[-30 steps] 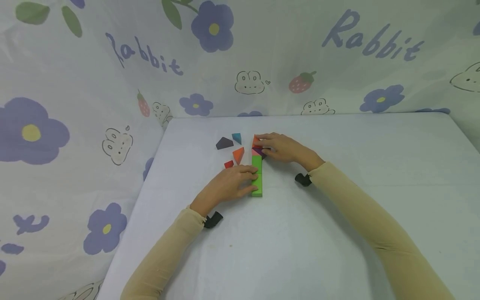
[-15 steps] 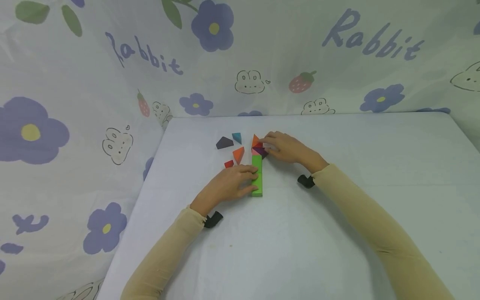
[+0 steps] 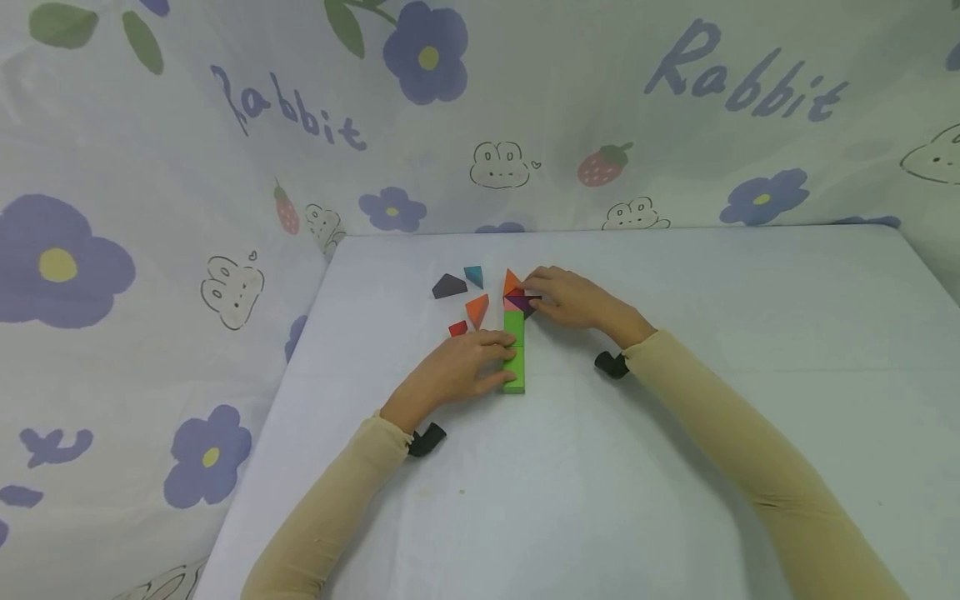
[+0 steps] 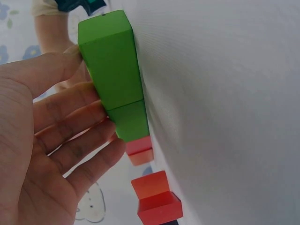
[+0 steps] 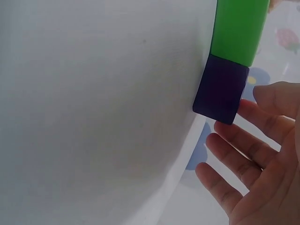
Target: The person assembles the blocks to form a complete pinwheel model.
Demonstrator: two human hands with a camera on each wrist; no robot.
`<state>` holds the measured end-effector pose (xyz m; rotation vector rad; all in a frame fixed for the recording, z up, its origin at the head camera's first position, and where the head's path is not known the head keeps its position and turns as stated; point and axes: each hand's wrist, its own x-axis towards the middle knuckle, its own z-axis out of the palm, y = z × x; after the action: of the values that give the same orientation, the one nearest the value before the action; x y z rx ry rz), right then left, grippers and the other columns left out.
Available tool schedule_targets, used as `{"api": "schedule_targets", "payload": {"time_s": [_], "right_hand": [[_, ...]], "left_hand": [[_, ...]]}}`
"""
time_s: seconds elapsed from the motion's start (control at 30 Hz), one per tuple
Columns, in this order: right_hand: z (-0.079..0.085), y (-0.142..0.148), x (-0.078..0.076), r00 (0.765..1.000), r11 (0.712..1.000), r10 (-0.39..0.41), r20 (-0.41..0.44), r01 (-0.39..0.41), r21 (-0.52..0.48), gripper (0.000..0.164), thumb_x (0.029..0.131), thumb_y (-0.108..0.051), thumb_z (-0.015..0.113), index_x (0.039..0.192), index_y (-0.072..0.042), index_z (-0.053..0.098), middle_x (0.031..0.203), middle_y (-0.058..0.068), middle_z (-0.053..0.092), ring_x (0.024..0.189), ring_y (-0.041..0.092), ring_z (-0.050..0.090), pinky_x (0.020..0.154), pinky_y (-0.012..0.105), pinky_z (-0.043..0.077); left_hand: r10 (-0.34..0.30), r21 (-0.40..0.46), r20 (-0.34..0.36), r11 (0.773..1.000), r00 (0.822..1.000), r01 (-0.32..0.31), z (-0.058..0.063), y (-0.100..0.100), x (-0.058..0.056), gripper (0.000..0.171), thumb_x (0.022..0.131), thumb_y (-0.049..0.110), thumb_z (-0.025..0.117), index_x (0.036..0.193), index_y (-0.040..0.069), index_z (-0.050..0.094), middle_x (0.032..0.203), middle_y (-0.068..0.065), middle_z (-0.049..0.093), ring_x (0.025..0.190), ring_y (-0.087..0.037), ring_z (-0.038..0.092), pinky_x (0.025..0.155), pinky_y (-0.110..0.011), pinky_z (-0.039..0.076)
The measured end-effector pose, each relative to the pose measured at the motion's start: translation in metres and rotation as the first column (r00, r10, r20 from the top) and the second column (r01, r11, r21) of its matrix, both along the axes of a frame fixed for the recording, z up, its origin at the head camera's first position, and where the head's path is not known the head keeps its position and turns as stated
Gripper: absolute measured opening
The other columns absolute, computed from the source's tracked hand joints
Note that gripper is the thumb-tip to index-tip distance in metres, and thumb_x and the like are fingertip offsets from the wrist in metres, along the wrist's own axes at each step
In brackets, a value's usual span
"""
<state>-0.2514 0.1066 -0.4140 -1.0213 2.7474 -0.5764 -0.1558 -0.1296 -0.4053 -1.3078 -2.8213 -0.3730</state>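
Observation:
Two green blocks (image 3: pixel 514 325) stand end to end in a row in the head view. My left hand (image 3: pixel 453 367) touches them with its extended fingers; the left wrist view shows the thumb against the nearer green block (image 4: pixel 110 61). Beyond them sit a small pink piece (image 3: pixel 510 306), a dark purple block (image 3: pixel 522 300) and an orange triangular block (image 3: pixel 511 283), with a bit of red between. At the row's far right side is my right hand (image 3: pixel 567 297), fingers loosely spread beside the purple block (image 5: pixel 221 89). Its fingertips partly hide that block's right side.
Left of the row lie a dark grey angular block (image 3: pixel 449 287), a blue piece (image 3: pixel 474 276), an orange triangular block (image 3: pixel 477 309) and a small red piece (image 3: pixel 457 328). A white table (image 3: pixel 570 483) bears everything. Patterned cloth (image 3: pixel 555 100) hangs behind and at the left.
My right hand has drawn back a little to the right, uncovering more of the orange and purple blocks. The left hand stays on the green blocks.

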Motion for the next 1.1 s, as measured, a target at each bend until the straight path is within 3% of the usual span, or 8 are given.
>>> {"api": "schedule_targets", "payload": {"time_s": [0.43, 0.9, 1.1], "right_hand": [[0.0025, -0.0021, 0.0022, 1.0, 1.0, 0.012, 0.01, -0.012, -0.003, 0.041, 0.1, -0.021, 0.056, 0.139, -0.011, 0.055, 0.137, 0.011, 0.054, 0.127, 0.03, 0.051, 0.109, 0.048, 0.043], [0.0009, -0.0029, 0.0021, 0.999, 0.999, 0.035, -0.01, -0.035, 0.005, 0.04, 0.1, -0.018, 0.055, 0.14, -0.017, 0.055, 0.136, 0.012, 0.055, 0.124, 0.03, 0.053, 0.106, 0.049, 0.045], [0.0005, -0.0036, -0.0006, 0.999, 0.999, 0.031, -0.045, -0.032, -0.008, 0.045, 0.1, -0.019, 0.056, 0.144, -0.017, 0.051, 0.149, 0.013, 0.044, 0.136, 0.033, 0.044, 0.112, 0.053, 0.039]], "left_hand": [[0.003, 0.0, 0.0, 1.0, 1.0, -0.003, -0.0006, 0.0, -0.0002, 0.038, 0.091, 0.036, 0.07, 0.119, 0.011, 0.072, 0.131, -0.004, 0.064, 0.124, -0.019, 0.06, 0.105, -0.033, 0.048], [0.005, -0.001, 0.002, 1.0, 1.0, -0.005, -0.0021, -0.0003, -0.0006, 0.037, 0.091, 0.035, 0.07, 0.119, 0.011, 0.071, 0.131, -0.003, 0.064, 0.124, -0.018, 0.06, 0.106, -0.032, 0.047], [0.004, -0.001, -0.006, 1.0, 1.0, -0.004, -0.0033, -0.0009, -0.0013, 0.038, 0.091, 0.036, 0.07, 0.119, 0.012, 0.072, 0.131, -0.003, 0.064, 0.124, -0.018, 0.06, 0.106, -0.032, 0.047]]}}
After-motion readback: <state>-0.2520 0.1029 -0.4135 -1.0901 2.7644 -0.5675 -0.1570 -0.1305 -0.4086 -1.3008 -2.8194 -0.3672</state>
